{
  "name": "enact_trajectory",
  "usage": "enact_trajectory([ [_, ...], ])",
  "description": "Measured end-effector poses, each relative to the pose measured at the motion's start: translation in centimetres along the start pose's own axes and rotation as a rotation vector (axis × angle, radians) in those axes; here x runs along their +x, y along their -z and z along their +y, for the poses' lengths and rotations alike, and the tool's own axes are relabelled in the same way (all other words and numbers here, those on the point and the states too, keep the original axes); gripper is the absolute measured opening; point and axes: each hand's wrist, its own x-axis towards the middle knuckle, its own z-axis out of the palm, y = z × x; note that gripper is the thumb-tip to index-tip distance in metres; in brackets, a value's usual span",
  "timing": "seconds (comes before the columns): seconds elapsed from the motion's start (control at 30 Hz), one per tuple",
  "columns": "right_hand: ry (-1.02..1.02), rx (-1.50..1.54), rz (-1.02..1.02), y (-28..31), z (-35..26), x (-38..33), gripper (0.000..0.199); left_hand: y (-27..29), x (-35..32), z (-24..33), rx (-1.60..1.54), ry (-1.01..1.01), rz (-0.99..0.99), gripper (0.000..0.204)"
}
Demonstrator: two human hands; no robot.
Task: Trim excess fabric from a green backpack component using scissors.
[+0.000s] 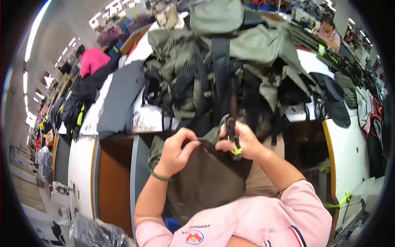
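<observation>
The olive-green fabric (212, 177) hangs directly below the grip, between the forearms and over the lap, its long axis running from the pinched upper edge back toward the person's body. The left hand (175, 152) is the nearer one: its thumb and forefinger are closed on that edge, with no visible gap between the tips. To the right of this pinch, just beside it, the right hand (242, 142) is wrapped around a dark slender tool (232, 123) (a yellow-green tie (237, 151) shows at its lower end). The tool points away from the body, roughly in line with the fabric's length but on the far side of the edge; whether the right thumb also touches the cloth, I cannot tell. Beyond both hands, a heap of olive and black bags (263, 45) covers much of the white worktable (150, 117).
</observation>
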Motion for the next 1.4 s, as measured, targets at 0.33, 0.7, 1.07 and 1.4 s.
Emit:
enact_trajectory([
  [0.33,-0.112,0.048,0.235,3.4,0.3,-2.0,0.022,-0.2,-2.6,-4.3,-0.575,0.371,-0.215,0.009],
  [0.7,-0.440,0.102,-0.005,2.4,2.2,-2.0,0.019,-2.6,-3.0,-5.4,-0.265,0.338,-0.417,0.016],
  [1.07,-0.403,0.011,-0.009,4.1,2.7,-2.4,0.019,-2.4,-4.1,-6.8,-0.542,0.541,-0.427,0.012],
  [1.4,-0.205,-0.318,-0.400,3.2,2.3,-2.0,0.025,-3.5,-3.5,-4.1,-0.277,0.365,-0.471,0.018],
])
